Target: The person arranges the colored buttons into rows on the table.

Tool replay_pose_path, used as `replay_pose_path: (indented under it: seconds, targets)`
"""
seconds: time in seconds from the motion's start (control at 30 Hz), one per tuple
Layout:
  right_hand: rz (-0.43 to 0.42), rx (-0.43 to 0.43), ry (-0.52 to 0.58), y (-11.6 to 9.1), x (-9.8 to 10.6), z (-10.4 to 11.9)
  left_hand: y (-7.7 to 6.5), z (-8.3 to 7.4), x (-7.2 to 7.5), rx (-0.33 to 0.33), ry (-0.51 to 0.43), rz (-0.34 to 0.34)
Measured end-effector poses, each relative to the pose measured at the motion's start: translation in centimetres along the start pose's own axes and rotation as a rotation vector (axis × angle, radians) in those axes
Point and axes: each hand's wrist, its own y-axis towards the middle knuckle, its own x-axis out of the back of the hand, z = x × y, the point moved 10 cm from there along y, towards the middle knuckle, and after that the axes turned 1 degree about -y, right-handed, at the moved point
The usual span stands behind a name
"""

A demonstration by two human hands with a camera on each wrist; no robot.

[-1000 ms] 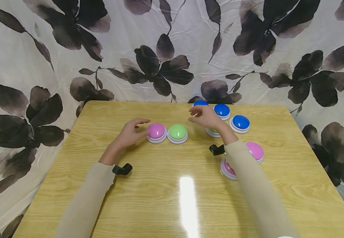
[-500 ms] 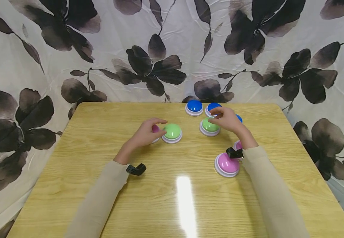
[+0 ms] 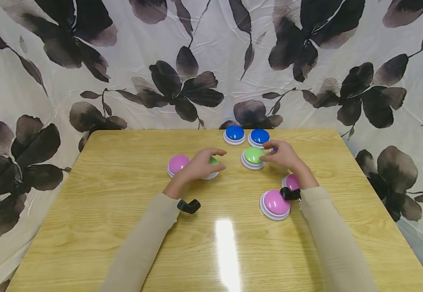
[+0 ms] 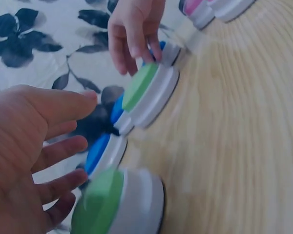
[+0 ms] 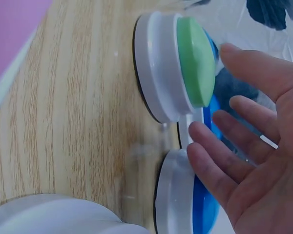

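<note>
In the head view my left hand hovers over the left green push button, partly hiding it, with thumb and fingers spread apart. In the left wrist view that green dome on its white base lies just beyond the fingertips. Directly left of it sits a pink push button. My right hand is at the right side of the other green push button, thumb tip close to its dome. Its fingers reach over a blue push button, mostly hidden in the head view. Both hands hold nothing.
Two more blue push buttons stand along the back edge of the wooden table. Two pink push buttons sit by the right wrist, one partly behind the black wrist camera. A floral cloth hangs behind the table.
My left hand has moved right, from beside the pink button past it to over the left green one. My right hand has shifted right, uncovering the right green button and the back-left blue one.
</note>
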Motion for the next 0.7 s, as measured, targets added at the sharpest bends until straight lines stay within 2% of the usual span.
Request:
replay_pose_path:
  seconds: [0.17, 0.3, 0.5, 0.7]
  targets:
    - [0.022, -0.025, -0.013, 0.1, -0.2, -0.4, 2.2, -1.1, -1.1, 0.022, 0.025, 0.020]
    - [0.030, -0.034, -0.009, 0.3, -0.2, -0.7, 4.2, -1.3, -1.8, 0.039, 0.040, 0.036]
    - [0.028, -0.038, 0.002, 0.7, -0.3, -1.1, 6.8, -0.5, -3.3, 0.052, 0.070, 0.083]
    - [0.039, -0.052, 0.048, 0.7, -0.6, -1.3, 8.7, 0.4, -4.6, 0.061, 0.071, 0.109]
